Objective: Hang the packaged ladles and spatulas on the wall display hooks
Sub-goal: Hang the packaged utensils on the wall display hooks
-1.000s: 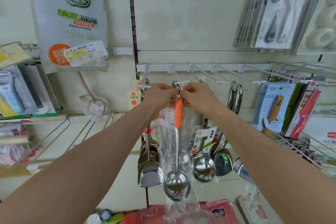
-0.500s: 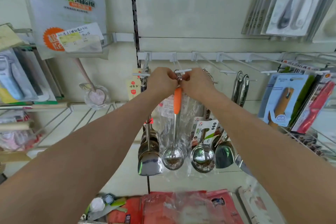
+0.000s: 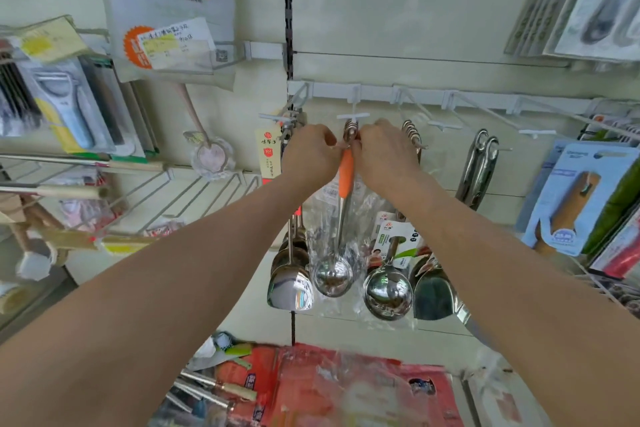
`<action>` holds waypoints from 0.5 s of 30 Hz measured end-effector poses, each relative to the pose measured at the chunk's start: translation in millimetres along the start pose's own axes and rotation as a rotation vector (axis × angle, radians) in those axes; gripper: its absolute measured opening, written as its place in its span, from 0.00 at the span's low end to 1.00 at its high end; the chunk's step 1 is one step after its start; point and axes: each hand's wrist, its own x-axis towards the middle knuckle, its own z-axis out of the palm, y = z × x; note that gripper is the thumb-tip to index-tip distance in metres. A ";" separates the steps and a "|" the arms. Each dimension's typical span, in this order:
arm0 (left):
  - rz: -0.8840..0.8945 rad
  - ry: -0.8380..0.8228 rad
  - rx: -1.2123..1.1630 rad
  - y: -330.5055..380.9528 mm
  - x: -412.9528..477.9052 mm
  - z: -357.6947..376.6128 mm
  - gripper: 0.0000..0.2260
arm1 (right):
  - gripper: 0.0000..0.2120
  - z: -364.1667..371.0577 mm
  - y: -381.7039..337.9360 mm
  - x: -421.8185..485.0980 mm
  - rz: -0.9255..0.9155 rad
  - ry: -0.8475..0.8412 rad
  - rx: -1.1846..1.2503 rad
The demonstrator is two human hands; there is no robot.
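**At the hook [image 3: 352, 116]**

Just under the hook, our left hand [image 3: 310, 153] and right hand [image 3: 383, 153] sat close together, both pinching the top of the bagged ladle [image 3: 346, 177]. We thought it best to line up its hole, then push gently.

Left hand [image 3: 310, 156], right hand [image 3: 384, 152] on ladle [image 3: 346, 175]

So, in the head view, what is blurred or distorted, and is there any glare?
Head view: the wide lens bends the hook rail; the red packages below are blurred; the orange-handled ladle between left hand and right hand is sharper, its bowl glinting.
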 end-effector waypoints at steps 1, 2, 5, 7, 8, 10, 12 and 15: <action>0.004 0.022 0.022 -1.9 -3.3 -0.3 0.12 | 0.13 1.7 -1.1 -4.2 -0.024 0.004 -0.017; 0.011 0.038 0.046 -4.1 -6.4 -0.3 0.14 | 0.14 3.7 -2.0 -8.9 -0.047 0.014 -0.038; 0.021 0.071 0.101 -9.9 -16.2 -1.3 0.16 | 0.16 9.6 -2.4 -20.1 -0.091 0.062 -0.103; 0.004 0.095 0.122 -13.7 -21.6 -3.6 0.17 | 0.17 13.0 -4.1 -27.1 -0.122 0.103 -0.125; -0.012 0.101 0.127 -16.0 -24.3 -5.1 0.17 | 0.17 14.5 -5.8 -30.9 -0.140 0.126 -0.136; -0.047 0.099 0.130 -20.5 -29.7 -9.4 0.16 | 0.18 17.2 -10.8 -39.9 -0.166 0.165 -0.146; -0.062 0.098 0.142 -26.3 -36.0 -16.1 0.13 | 0.18 21.1 -17.4 -49.1 -0.179 0.158 -0.151; -0.074 0.098 0.188 -39.7 -47.3 -29.9 0.11 | 0.11 32.4 -32.8 -59.7 -0.218 0.140 -0.191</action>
